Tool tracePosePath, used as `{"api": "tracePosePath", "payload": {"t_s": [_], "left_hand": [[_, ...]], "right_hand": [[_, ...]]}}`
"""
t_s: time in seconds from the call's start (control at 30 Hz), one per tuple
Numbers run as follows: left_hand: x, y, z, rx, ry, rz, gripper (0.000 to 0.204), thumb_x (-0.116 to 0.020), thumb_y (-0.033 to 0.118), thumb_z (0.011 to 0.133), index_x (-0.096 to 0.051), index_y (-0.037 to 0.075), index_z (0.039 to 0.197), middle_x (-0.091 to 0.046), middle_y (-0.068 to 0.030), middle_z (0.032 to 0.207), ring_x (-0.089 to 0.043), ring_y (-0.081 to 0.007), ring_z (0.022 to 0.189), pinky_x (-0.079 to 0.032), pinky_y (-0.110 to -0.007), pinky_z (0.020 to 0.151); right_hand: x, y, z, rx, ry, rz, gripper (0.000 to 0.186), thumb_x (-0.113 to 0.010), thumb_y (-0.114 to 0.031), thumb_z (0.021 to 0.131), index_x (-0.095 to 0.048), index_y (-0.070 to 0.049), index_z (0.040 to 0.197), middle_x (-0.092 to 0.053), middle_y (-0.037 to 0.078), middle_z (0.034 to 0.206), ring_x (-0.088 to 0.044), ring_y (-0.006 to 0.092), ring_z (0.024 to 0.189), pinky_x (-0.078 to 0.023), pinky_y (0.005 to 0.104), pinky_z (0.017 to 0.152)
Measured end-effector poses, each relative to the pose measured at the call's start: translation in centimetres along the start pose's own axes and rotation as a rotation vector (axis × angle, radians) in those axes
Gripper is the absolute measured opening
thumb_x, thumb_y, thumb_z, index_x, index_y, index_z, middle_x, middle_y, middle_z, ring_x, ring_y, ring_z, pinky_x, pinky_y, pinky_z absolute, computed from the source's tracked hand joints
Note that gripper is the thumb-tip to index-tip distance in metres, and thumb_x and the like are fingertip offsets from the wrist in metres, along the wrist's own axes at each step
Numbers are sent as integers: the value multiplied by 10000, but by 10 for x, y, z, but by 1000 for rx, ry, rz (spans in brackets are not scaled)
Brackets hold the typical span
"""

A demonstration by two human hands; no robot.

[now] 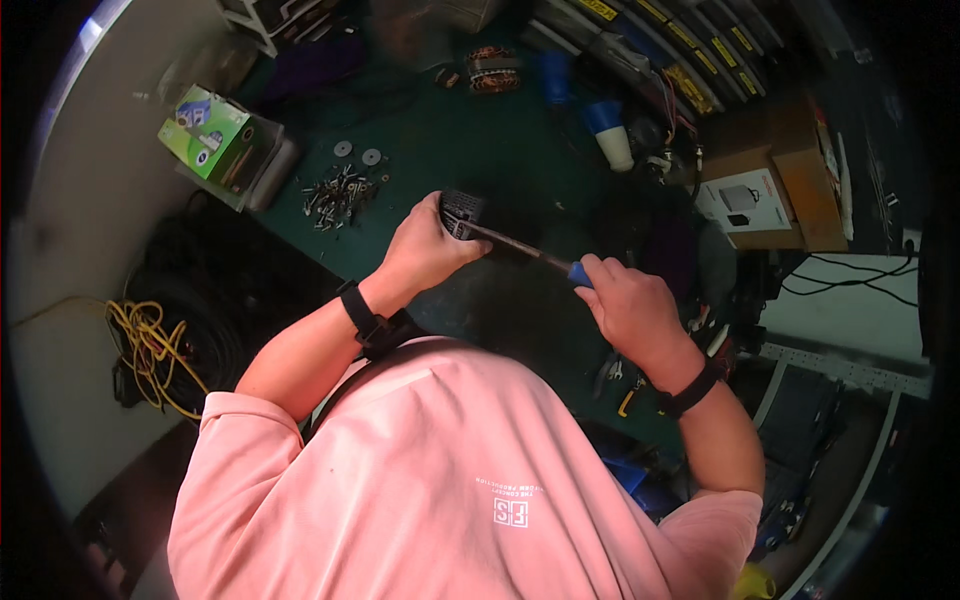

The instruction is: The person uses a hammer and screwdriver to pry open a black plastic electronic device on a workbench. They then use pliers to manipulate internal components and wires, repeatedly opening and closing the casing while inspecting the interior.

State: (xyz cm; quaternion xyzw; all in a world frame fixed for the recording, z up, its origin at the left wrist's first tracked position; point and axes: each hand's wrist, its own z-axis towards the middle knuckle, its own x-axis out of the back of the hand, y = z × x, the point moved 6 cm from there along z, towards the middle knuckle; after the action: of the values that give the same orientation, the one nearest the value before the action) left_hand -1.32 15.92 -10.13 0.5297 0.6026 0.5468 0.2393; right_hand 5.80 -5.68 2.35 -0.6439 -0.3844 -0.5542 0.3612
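Observation:
My left hand (425,252) is closed round a small dark grey, block-shaped part (464,206) with a ribbed or slotted face. In my right hand (638,312) is a screwdriver (530,250), gripped by its blue handle. Its long metal shaft runs leftward and its tip meets the part near my left thumb. Whether the tip sits in a slot or a screw cannot be made out. Beyond my left hand, a pile of loose screws (340,197) lies on the dark green work surface (420,150), with two grey washer-like discs (358,154) beside it.
A green box (215,140) stands at the far left. Copper-wound coils (493,70) lie at the back. Blue-and-white cylinder (610,135), cardboard box (765,195) and drawer bins (680,50) fill the right. Pliers (630,397) lie below my right hand; a yellow cable (150,340) hangs left.

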Motion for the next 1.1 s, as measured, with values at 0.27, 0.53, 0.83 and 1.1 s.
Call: {"api": "tracePosePath", "payload": {"t_s": [0.27, 0.53, 0.83, 1.1], "left_hand": [[-1, 20, -13, -84, 150, 212, 504, -832, 171, 680, -591, -25, 1077, -662, -160, 1016, -651, -268, 935, -513, -362, 845], [-2, -8, 1, -251, 354, 155, 633, -874, 227, 668, -585, -68, 1148, -667, -158, 987, -655, -266, 908, -520, -353, 842], [-1, 13, -3, -1, 196, -49, 514, -844, 231, 682, -589, -45, 1033, -655, -178, 961, -652, -312, 906, -518, -396, 800], [-8, -11, -3, -143, 351, 34, 516, -844, 214, 690, -585, -51, 1049, -643, -136, 942, -630, -228, 870, -511, -356, 787]], "right_hand": [[7, -20, 11, -23, -78, -13, 228, -644, -252, 948, -521, -66, 998, -609, 111, 783, -688, 293, 658, -558, 389, 555], [-12, -37, 7, -164, -10, -6, 213, -620, -254, 969, -524, -64, 970, -637, 117, 787, -703, 282, 648, -572, 370, 547], [-7, -53, 13, -183, -61, -132, 222, -607, -235, 969, -554, -28, 1030, -649, 109, 788, -715, 248, 656, -575, 326, 554], [-3, -32, 18, -130, -43, -45, 230, -632, -274, 956, -555, -57, 964, -651, 123, 769, -710, 285, 670, -576, 370, 566]]}}
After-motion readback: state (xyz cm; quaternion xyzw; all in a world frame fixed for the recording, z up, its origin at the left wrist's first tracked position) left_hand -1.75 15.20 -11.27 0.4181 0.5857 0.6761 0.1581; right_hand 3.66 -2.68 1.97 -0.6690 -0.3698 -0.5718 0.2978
